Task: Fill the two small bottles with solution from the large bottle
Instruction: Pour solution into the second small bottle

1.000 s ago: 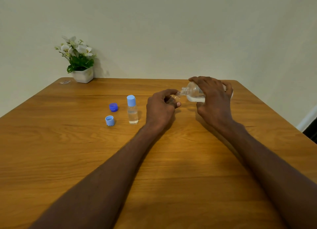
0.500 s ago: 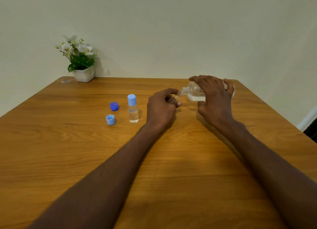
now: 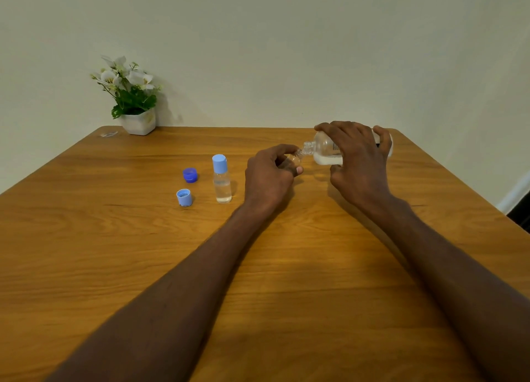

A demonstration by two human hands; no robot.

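My right hand (image 3: 357, 161) grips the large clear bottle (image 3: 325, 150) from above, tipped nearly flat with its open neck pointing left. That neck meets the mouth of a small uncapped bottle (image 3: 294, 161), which my left hand (image 3: 269, 175) holds with curled fingers; most of it is hidden by the hand. A second small bottle (image 3: 221, 179) with a light blue cap stands upright to the left, with clear liquid in it. Two loose caps lie further left: a dark blue cap (image 3: 190, 175) and a light blue cap (image 3: 183, 197).
A white pot of white flowers (image 3: 134, 100) stands at the back left corner of the wooden table (image 3: 114, 252). A small clear scrap (image 3: 109, 134) lies beside it. The table's right edge runs close behind my right hand.
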